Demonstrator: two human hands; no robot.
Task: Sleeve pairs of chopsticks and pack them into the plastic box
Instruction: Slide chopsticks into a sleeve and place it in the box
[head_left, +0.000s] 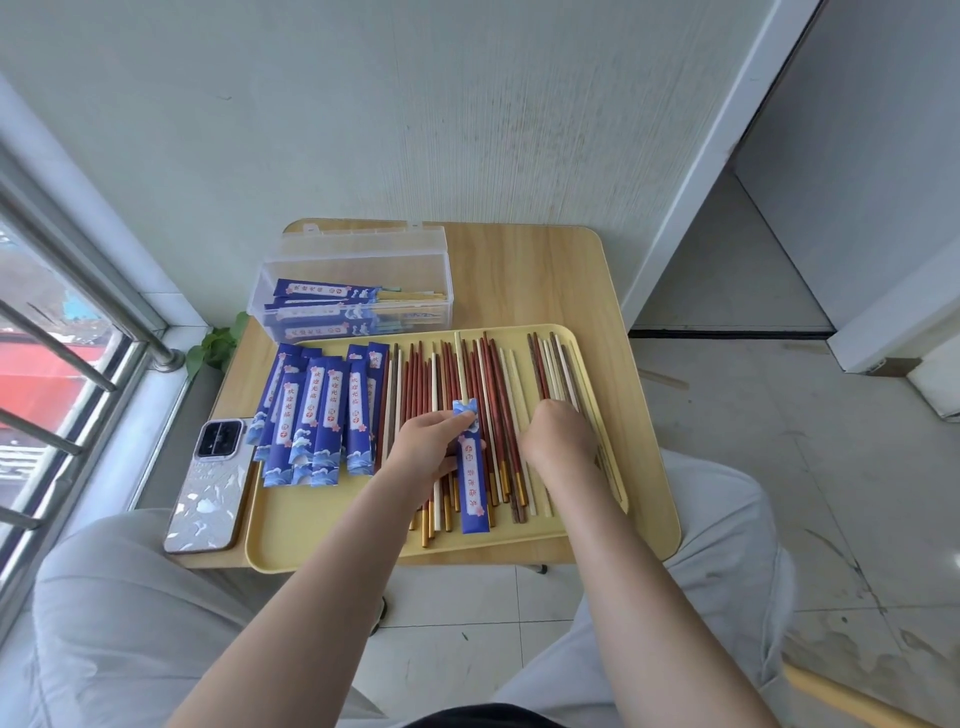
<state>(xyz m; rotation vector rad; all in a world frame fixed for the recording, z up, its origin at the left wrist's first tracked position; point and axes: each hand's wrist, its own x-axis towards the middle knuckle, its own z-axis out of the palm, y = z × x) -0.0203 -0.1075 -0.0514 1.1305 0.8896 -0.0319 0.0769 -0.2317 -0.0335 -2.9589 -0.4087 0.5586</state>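
From my head view I look down on a small wooden tabletop (519, 270) with a yellow tray (322, 525) across its near half. My left hand (431, 441) sits near the tray's centre, thumb and fingers pinching a blue paper sleeve (471, 478) that lies lengthwise over the loose chopsticks (498, 395). One pale chopstick (459, 364) sticks out of the sleeve's open end toward 12 o'clock. My right hand (558, 441) is just at 3 o'clock of the sleeve, knuckles up, fingers curled down into the sticks; I cannot tell whether it has hold of one.

The loose chopsticks, red-brown, dark and pale, lie side by side across the tray's middle and right part, pointing roughly 12 to 6. At 9 o'clock of my left hand a stack of empty sleeves (317, 415) fans out on the tray's left part.

The clear plastic box (358, 291) stands at 11 o'clock beyond the tray, lid up, with several sleeved pairs (332, 296) lying inside it. A phone (210, 483) rests face down on the tabletop's left edge, beside the tray. Green leaves (218, 345) show between the tabletop and the window bars (78, 364) at 9 o'clock.
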